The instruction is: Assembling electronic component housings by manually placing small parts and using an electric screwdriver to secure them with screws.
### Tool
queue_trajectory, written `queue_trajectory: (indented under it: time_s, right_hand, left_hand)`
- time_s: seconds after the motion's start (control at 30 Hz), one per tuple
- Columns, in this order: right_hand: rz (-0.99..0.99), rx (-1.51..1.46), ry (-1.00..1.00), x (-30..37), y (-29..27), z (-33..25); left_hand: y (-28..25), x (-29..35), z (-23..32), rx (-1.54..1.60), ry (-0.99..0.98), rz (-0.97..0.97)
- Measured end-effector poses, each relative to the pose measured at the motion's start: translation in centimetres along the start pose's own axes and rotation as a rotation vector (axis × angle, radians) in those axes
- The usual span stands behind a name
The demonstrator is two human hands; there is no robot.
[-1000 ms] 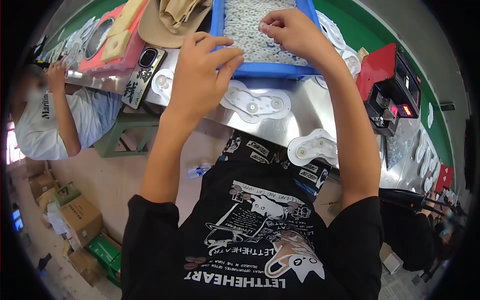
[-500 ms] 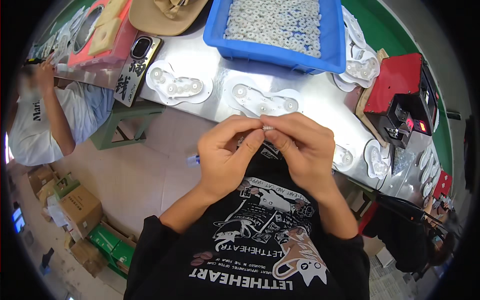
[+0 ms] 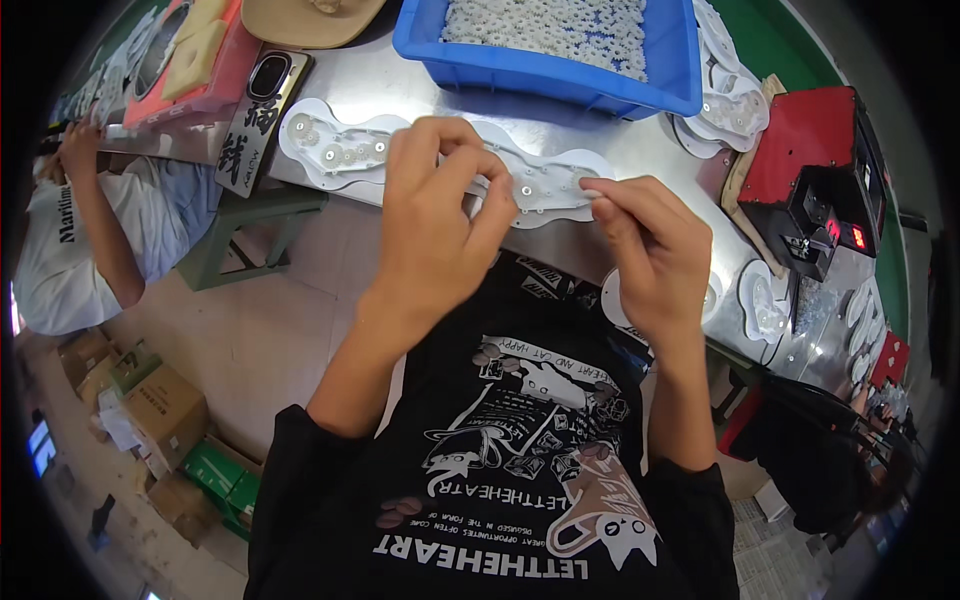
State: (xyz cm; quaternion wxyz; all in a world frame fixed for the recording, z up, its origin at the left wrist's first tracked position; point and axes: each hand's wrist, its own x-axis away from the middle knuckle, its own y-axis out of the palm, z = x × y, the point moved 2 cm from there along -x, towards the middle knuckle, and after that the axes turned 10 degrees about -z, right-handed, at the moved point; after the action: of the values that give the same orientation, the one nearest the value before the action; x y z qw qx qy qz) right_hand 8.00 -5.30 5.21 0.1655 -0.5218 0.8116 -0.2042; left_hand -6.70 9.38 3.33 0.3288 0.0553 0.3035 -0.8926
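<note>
My left hand hovers over the bench edge, fingers curled and the thumb drawn up close to the index finger; anything between the tips is hidden. In my right hand, thumb and index finger pinch a small white gear, seen mostly edge-on. It is over the right end of a white plastic housing with round gears in it; my left hand covers part of that housing. Another white housing with gears lies to the left, its right end partly behind my left hand.
A blue bin of small white gears stands at the back. Stacked housings and a red and black machine are at the right. A phone and a tan hat lie at the left. Another person sits at far left.
My hands, which were together on a small white gear before my chest, have parted. Both have moved forward over the housings, the right one taking a gear to the right housing.
</note>
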Motion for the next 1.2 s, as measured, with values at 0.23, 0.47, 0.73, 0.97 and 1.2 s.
queue_trajectory:
  time_s: [0.23, 0.47, 0.73, 0.97, 1.2]
  right_hand:
    - [-0.195, 0.178, 0.062, -2.9, -0.2, 0.0]
    - [-0.233, 0.127, 0.201, -3.9, -1.0, -0.4]
    - [-0.291, 0.262, 0.222, -4.4, -0.6, -0.4]
    - [-0.266, 0.413, 0.234, -5.3, -0.3, -0.1]
    - [-0.219, 0.322, 0.214, -5.0, -0.7, -0.1]
  left_hand:
    - [1.1, 0.1, -1.4, -0.261, 0.044, 0.038]
    - [1.1, 0.1, -2.0, -0.184, 0.037, 0.093]
    - [0.9, -0.1, -2.0, -0.127, 0.022, 0.052]
    - [1.1, 0.0, -2.4, -0.094, 0.009, 0.091]
    - [0.3, 0.2, -2.1, -0.056, 0.027, 0.002]
